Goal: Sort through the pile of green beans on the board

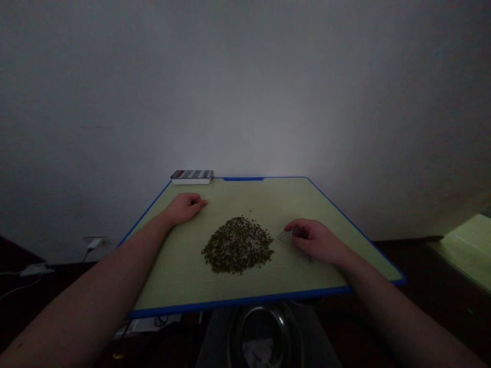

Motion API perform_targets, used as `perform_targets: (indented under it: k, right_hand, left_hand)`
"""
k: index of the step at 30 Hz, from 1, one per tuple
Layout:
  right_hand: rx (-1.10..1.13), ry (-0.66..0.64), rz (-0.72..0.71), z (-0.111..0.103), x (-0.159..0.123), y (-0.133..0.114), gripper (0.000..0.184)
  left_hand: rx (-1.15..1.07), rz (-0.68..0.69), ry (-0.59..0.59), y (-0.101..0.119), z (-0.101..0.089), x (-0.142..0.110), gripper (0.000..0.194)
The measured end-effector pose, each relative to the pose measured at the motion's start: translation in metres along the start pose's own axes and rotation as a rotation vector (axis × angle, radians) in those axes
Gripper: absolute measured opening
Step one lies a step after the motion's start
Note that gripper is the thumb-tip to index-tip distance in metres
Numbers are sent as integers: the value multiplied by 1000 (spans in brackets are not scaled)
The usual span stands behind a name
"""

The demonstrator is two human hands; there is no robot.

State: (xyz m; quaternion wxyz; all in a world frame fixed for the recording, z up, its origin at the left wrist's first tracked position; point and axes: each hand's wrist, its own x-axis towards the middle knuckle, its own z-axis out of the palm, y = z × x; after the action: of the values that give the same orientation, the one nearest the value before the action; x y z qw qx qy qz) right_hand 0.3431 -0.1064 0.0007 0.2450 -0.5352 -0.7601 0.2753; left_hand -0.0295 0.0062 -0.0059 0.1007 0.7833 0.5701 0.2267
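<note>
A mound of small green-brown and pale grains (238, 245) lies on the pale yellow tabletop (264, 197). To its upper left my left hand (187, 207) rests on the table, its fingers curled in and thumb against them; whether anything is inside is hidden. On the mound's right side my right hand (312, 240) is curled over a clear, thin-rimmed dish (283, 235), which looks like see-through plastic. Most of the dish is covered by that hand, so its contents cannot be made out. A few loose grains are scattered around the mound.
A white box (192, 181) with a dark striped top stands at the far left corner. Blue edging (245, 302) runs round the table. Below the front edge sits a shiny metal bowl (284, 319). Behind is a plain wall (245, 102); a plug with a cable (94, 244) is at left.
</note>
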Motion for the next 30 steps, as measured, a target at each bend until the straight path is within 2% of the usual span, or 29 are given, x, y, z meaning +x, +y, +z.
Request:
perform_targets:
  k: [6,16,30]
  right_hand:
    - [-109,28,-32,4,-1,-5,34]
    - [-163,99,20,3,1,2,34]
    - [-167,73,-16,7,5,-5,34]
  left_hand:
    - [1,13,4,0,-1,0,40]
    - [32,30,9,0,-1,0,41]
    - [-15,30,14,0,0,1,40]
